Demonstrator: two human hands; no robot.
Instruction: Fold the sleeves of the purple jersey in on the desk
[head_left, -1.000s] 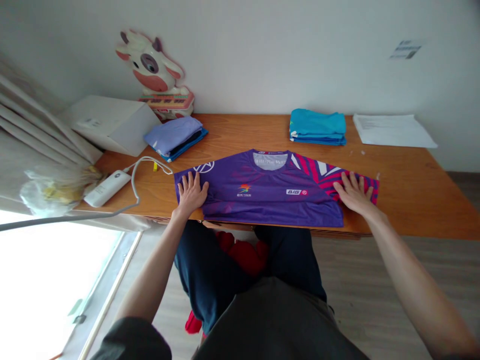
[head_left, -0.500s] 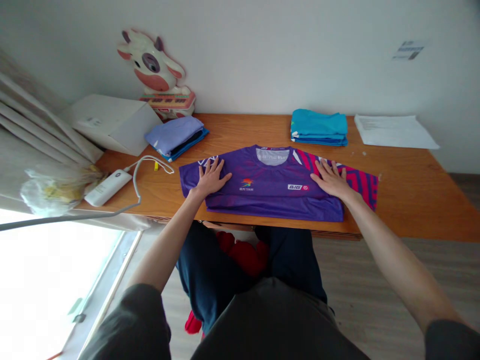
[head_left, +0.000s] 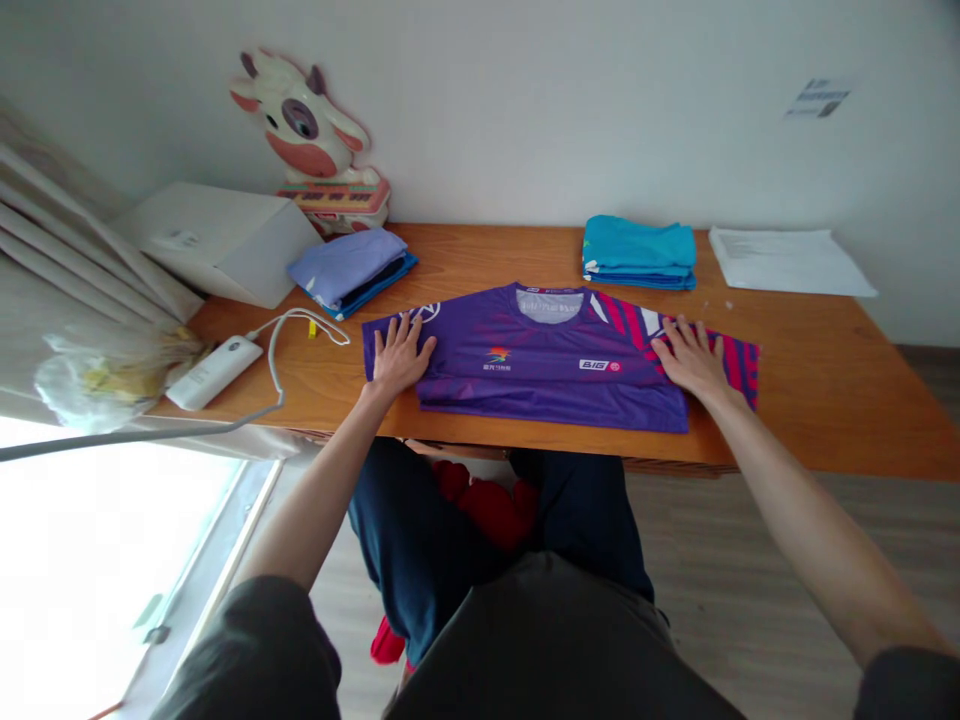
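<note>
A purple jersey [head_left: 540, 350] with a pink-striped sleeve on the right lies on the wooden table, its neckline toward the wall and its lower part folded up near the front edge. My left hand [head_left: 400, 355] rests flat on the left sleeve, fingers spread. On the pink and white patterned sleeve lies my right hand [head_left: 694, 360], its fingers also apart. Neither hand grips the cloth.
Folded blue cloth [head_left: 639, 252] and white papers [head_left: 787, 262] lie along the back. Folded lilac cloth [head_left: 349, 268], a white box [head_left: 225, 240], a cow toy [head_left: 307, 130], a white device [head_left: 215, 372] with a cable and a plastic bag [head_left: 105, 380] are at left.
Both hands have slid outward along the sleeves, left hand to the left and right hand to the right. The jersey appears shifted slightly toward the wall.
</note>
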